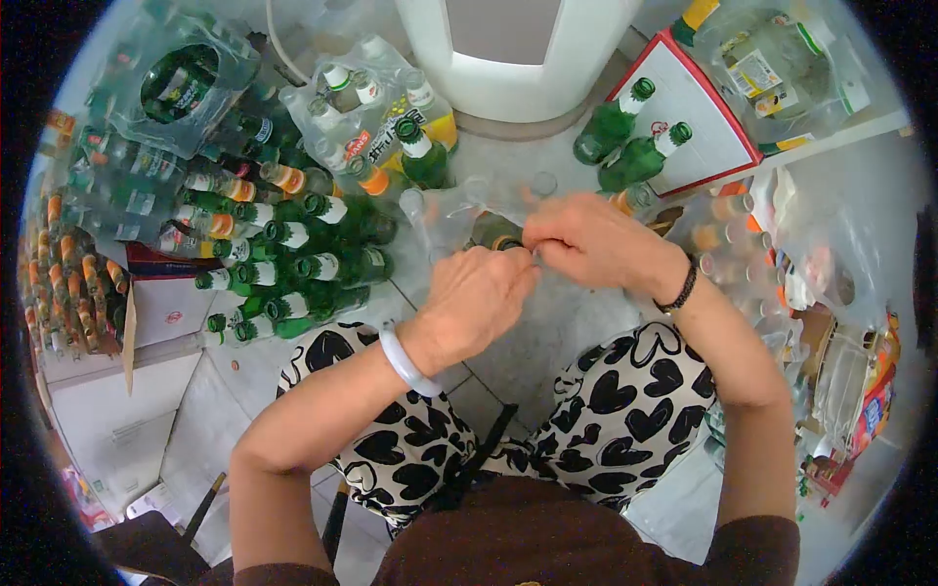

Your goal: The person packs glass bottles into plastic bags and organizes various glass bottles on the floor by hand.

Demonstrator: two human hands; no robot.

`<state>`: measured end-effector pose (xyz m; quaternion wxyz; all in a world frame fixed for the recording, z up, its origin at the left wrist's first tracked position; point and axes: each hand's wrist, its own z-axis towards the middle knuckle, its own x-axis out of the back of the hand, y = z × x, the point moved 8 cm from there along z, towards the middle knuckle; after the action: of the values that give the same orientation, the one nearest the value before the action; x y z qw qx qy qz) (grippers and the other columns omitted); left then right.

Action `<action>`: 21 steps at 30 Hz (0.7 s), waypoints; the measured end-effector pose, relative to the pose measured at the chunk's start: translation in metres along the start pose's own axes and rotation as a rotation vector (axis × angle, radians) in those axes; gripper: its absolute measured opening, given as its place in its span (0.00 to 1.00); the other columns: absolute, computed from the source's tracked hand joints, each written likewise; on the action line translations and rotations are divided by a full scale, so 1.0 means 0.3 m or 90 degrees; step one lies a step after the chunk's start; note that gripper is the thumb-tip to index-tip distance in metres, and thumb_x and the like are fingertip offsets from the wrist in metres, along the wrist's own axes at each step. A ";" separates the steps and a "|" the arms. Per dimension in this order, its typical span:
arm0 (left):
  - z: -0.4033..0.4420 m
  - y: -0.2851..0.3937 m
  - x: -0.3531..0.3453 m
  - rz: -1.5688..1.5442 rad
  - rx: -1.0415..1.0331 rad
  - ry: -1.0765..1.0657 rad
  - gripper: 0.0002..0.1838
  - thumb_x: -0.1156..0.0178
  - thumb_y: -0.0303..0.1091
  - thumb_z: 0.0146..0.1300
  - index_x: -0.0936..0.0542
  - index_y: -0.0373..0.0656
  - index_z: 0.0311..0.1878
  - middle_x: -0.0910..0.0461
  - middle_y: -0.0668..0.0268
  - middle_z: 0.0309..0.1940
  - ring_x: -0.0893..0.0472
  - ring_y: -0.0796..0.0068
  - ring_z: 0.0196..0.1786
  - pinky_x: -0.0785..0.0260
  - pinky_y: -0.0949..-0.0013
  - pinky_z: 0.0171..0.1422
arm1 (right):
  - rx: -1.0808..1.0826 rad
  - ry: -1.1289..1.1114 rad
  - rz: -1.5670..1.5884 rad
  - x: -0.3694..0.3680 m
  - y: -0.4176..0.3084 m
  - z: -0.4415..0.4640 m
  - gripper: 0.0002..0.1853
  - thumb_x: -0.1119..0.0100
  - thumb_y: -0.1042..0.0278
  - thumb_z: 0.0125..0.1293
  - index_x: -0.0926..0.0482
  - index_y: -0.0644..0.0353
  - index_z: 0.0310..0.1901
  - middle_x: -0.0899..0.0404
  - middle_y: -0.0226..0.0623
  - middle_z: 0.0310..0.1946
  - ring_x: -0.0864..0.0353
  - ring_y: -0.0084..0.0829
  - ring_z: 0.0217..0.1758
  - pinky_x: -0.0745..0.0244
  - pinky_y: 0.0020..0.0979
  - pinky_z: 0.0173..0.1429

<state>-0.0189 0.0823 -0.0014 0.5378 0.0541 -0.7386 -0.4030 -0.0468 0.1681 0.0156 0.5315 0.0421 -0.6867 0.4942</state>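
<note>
My left hand [479,298], a white bangle on its wrist, is closed in a pinch over the floor between my knees. My right hand [596,239], with a dark beaded bracelet, is closed just beside it, and the fingertips nearly meet. Both pinch the edge of a clear plastic bag [445,220], which spreads out in front of them. Between and behind the fingers shows the round top of a bottle [503,241], partly hidden by my hands. Several green glass bottles [337,266] with white neck labels stand close together left of my left hand.
Plastic-wrapped bottles [366,103] stand ahead on the left, near a white appliance [508,93]. Two green bottles [630,146] stand before a red-edged white box [684,112]. More clear bottles [728,234] line the right. Bottles with orange neck labels [73,269] fill the far left.
</note>
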 end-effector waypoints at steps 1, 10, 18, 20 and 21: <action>0.003 -0.005 0.008 0.002 0.006 0.004 0.13 0.47 0.41 0.62 0.24 0.42 0.29 0.24 0.52 0.22 0.23 0.45 0.29 0.33 0.48 0.33 | 0.001 0.017 0.018 0.013 -0.007 -0.002 0.01 0.47 0.75 0.52 0.28 0.61 0.28 0.25 0.43 0.24 0.24 0.47 0.29 0.30 0.42 0.33; 0.005 0.028 0.010 0.095 -0.028 0.000 0.13 0.48 0.38 0.64 0.26 0.41 0.27 0.23 0.53 0.23 0.22 0.48 0.29 0.33 0.50 0.31 | 0.010 0.066 -0.241 -0.029 -0.027 -0.019 0.08 0.42 0.73 0.50 0.30 0.56 0.33 0.26 0.39 0.27 0.22 0.44 0.27 0.30 0.40 0.26; -0.037 0.070 -0.005 0.132 -0.120 0.003 0.10 0.46 0.36 0.62 0.28 0.42 0.28 0.24 0.56 0.21 0.24 0.51 0.25 0.35 0.53 0.26 | 0.035 0.076 -0.277 -0.037 0.000 -0.051 0.11 0.43 0.73 0.51 0.30 0.49 0.36 0.26 0.39 0.29 0.23 0.46 0.24 0.31 0.42 0.22; -0.045 0.084 0.007 0.169 -0.137 -0.010 0.10 0.45 0.36 0.62 0.29 0.43 0.27 0.26 0.58 0.20 0.24 0.53 0.24 0.34 0.56 0.25 | 0.053 0.086 -0.258 -0.030 -0.007 -0.053 0.11 0.44 0.73 0.51 0.30 0.48 0.36 0.27 0.38 0.28 0.23 0.45 0.24 0.31 0.42 0.22; -0.052 0.087 0.011 0.170 -0.139 -0.012 0.10 0.45 0.36 0.62 0.29 0.43 0.27 0.26 0.58 0.20 0.24 0.53 0.24 0.34 0.56 0.25 | 0.051 0.088 -0.258 -0.027 -0.006 -0.054 0.11 0.44 0.73 0.51 0.30 0.48 0.36 0.27 0.38 0.28 0.23 0.45 0.24 0.31 0.42 0.22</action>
<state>0.0021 0.0896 0.0197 0.5821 -0.1068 -0.6960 -0.4066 -0.0312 0.1753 0.0096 0.6637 0.1664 -0.6060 0.4056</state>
